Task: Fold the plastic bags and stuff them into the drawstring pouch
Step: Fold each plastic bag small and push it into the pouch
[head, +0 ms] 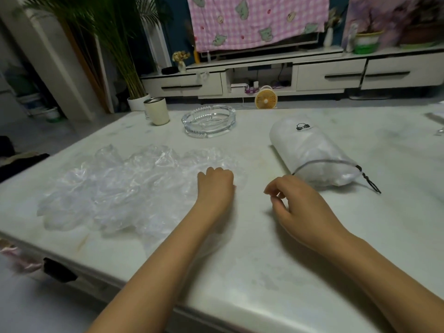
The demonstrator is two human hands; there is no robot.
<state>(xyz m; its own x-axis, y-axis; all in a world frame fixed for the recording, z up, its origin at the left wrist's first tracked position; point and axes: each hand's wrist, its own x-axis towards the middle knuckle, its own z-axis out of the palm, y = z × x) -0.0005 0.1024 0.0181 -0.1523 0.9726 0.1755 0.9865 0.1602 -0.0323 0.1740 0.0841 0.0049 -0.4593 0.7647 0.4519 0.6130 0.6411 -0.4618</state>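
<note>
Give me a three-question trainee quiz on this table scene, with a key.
1. True or false: the right hand holds the drawstring pouch.
2. The left hand rests on: A) the plastic bags, B) the pouch, C) the cup.
3. What glass thing stands between the cup and the pouch?
Key: 1 false, it holds nothing; 2 A; 3 the ashtray.
</note>
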